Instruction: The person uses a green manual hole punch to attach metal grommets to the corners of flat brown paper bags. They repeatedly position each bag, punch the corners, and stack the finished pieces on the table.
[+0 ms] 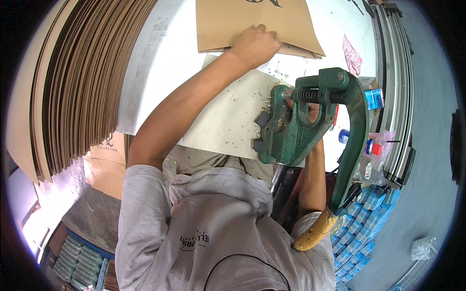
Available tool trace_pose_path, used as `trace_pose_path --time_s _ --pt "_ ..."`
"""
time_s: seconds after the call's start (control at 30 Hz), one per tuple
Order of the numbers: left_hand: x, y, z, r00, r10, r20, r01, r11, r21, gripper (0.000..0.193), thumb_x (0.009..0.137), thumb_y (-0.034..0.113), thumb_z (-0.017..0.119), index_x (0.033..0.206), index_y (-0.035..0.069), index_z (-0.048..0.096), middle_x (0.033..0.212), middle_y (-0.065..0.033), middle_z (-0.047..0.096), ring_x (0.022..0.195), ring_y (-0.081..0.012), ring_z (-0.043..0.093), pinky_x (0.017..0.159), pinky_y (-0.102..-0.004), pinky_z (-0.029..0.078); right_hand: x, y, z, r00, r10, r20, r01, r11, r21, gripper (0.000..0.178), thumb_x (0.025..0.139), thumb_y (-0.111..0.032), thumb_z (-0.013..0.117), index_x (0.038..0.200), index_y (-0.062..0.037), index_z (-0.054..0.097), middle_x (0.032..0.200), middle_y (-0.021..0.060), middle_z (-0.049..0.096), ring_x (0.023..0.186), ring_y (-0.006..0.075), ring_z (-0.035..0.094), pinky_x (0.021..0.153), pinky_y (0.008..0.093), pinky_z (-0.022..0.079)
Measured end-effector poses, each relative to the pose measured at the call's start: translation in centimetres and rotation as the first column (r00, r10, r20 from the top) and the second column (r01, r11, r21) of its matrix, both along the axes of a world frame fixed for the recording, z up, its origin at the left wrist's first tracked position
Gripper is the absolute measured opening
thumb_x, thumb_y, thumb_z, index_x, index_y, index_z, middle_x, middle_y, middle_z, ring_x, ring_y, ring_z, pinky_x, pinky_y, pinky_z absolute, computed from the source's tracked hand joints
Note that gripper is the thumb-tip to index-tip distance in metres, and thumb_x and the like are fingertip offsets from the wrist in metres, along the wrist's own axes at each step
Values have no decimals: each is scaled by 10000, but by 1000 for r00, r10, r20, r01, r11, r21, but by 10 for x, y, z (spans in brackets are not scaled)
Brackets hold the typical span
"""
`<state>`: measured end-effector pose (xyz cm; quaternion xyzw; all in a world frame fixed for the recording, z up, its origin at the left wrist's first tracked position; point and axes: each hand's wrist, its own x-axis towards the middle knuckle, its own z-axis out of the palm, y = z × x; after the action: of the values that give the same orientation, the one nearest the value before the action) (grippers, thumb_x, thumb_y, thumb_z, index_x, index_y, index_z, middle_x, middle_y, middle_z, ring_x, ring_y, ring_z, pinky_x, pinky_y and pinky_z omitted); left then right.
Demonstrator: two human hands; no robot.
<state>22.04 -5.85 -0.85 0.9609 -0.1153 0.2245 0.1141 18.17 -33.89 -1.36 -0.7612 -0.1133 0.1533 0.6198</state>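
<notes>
A flat brown paper bag (257,24) with dark print lies at the far side of the white table. My left hand (256,47) rests on its near edge, fingers curled and closed on the bag. Right of the middle stands a green hand press (296,136) with a spring-loaded plunger and a long lever ending in a yellow wrapped handle (315,233). Behind the press frame is my right hand (313,112), mostly hidden. Its fingertips show near the plunger tip, bent together; whatever they hold is too small to make out. Neither hand is on the lever.
Small metal eyelets (264,104) lie scattered beside the press on a grey-beige sheet (223,111). A tall stack of brown bags (92,72) fills the left. Pink paper (351,56), a blue box (374,99) and a red-capped can (374,148) sit right. Blue bundles (361,218) are stacked lower right.
</notes>
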Motion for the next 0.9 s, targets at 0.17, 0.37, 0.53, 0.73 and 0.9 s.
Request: trace_pose_path --time_s 0.17,0.37,0.53,0.73,0.9 --pt "-24 1 35 975 -34 -217 15 996 -88 414 843 13 593 1212 118 749 1215 -115 722 1054 -337 711 929 -454 581 17 -5 45 981 177 76 -156 962 -222 139 907 -47 782 1044 -52 756 905 11 735 880 115 676 734 278 562" --pt "-63 -7 40 982 -148 -120 109 954 -280 278 832 52 642 1065 93 788 970 -135 726 963 -348 721 835 -442 595 25 1 28 998 -24 -56 19 996 -87 136 923 -75 758 1051 -33 744 918 25 729 845 127 674 708 285 557" --pt "-91 -18 52 948 -142 -283 55 954 -295 357 830 71 678 1170 125 772 1030 -115 710 1005 -336 683 878 -457 565 9 -4 28 974 -121 -194 116 993 -36 146 936 -99 739 1056 -17 734 929 36 725 815 136 672 686 292 553" --pt "-103 -36 57 939 -127 -319 -16 912 -410 267 873 254 759 1110 137 793 1017 -97 659 1030 -303 643 849 -418 566 0 -8 30 951 -167 -259 158 986 -56 172 951 -127 715 1063 3 721 941 50 719 780 147 671 660 299 548" --pt "-107 -49 40 971 -45 -235 -29 952 -303 270 854 293 777 1086 157 799 1074 -67 637 1041 -264 636 829 -394 572 -5 -4 20 954 -186 -236 204 977 56 116 960 -120 685 954 -11 723 826 18 677 683 117 624 568 286 493"
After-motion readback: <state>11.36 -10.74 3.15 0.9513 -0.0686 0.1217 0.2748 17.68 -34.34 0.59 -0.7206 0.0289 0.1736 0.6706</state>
